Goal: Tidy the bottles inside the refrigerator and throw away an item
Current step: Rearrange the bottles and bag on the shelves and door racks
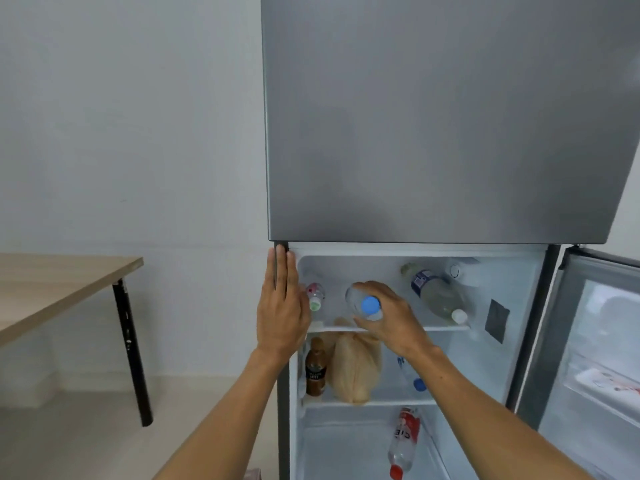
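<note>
Clear plastic, capped in blue, is what the right hand [388, 317] is closed around in the head view: a blue-capped bottle [363, 303] held on its side at the front of the top shelf [443, 328] of the open refrigerator [450, 133]. The left hand [282, 306] is laid flat and open against the left edge of the cabinet, with nothing held in it. A slip is judged the main risk: the grip sits near the cap end, so the round body could roll off the shelf lip and drop onto the shelves below. The small white-capped bottle [315, 296] just beside the left hand could be knocked if the held bottle is swung leftward, and the large lying bottle [438, 294] to the right could be set rolling by a nudge. Six bottles are counted: three on the top shelf, a brown upright bottle [315, 370] and a second blue-capped bottle [412, 375] on the middle shelf, and a red-capped bottle [403, 441] lying at the bottom. One tan wrapped bundle [355, 367] is counted, likely the item to be discarded, though that cannot be confirmed. One wooden table [62, 282] is seen at left.
</note>
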`<state>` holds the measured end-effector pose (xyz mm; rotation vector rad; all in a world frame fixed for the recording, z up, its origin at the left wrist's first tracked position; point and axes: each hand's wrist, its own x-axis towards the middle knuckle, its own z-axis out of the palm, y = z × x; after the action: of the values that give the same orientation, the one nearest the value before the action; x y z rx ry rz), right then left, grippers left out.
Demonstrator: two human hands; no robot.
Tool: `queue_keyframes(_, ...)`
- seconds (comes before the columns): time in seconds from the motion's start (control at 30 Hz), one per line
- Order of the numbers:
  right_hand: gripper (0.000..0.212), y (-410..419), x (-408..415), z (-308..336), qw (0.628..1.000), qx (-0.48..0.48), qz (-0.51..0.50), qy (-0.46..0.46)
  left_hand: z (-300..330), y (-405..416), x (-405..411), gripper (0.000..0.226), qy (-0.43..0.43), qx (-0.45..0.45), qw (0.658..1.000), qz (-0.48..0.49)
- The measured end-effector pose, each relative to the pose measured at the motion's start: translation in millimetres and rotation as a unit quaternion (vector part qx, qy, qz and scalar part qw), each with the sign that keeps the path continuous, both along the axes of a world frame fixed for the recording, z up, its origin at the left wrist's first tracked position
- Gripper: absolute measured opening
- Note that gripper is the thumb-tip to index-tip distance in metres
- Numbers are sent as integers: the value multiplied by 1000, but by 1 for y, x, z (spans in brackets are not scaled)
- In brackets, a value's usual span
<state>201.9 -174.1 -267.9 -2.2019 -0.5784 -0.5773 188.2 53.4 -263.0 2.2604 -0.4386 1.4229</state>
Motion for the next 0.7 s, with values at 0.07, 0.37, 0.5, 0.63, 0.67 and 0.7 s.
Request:
queue_keyframes(0.07, 65, 3, 13, -10, 1000, -9, -4, 21, 0, -4, 2, 66, -13, -19, 1000, -10)
queue_keyframes(0.37, 69, 29, 94, -47, 989, -40, -7, 145, -5, -2, 11, 76, -40, -32, 998, -28)
queue_keyframes(0.5, 71, 41, 105, -41, 987, -31, 2, 161, -4, -1, 14, 84, -56, -25, 998, -26)
queue_keyframes(0.63, 79, 38, 102, -47, 985, -20, 7, 172, -6, 0, 15, 87, -55, -30, 998, -29)
queue_keyframes(0.67, 80, 37, 100, -48, 985, -11, 9, 175, -5, 1, 16, 87, -55, -31, 998, -29)
queue_keyframes(0.7, 81, 34, 96, -52, 984, -3, 9, 180, -6, 0, 15, 87, -52, -34, 998, -31)
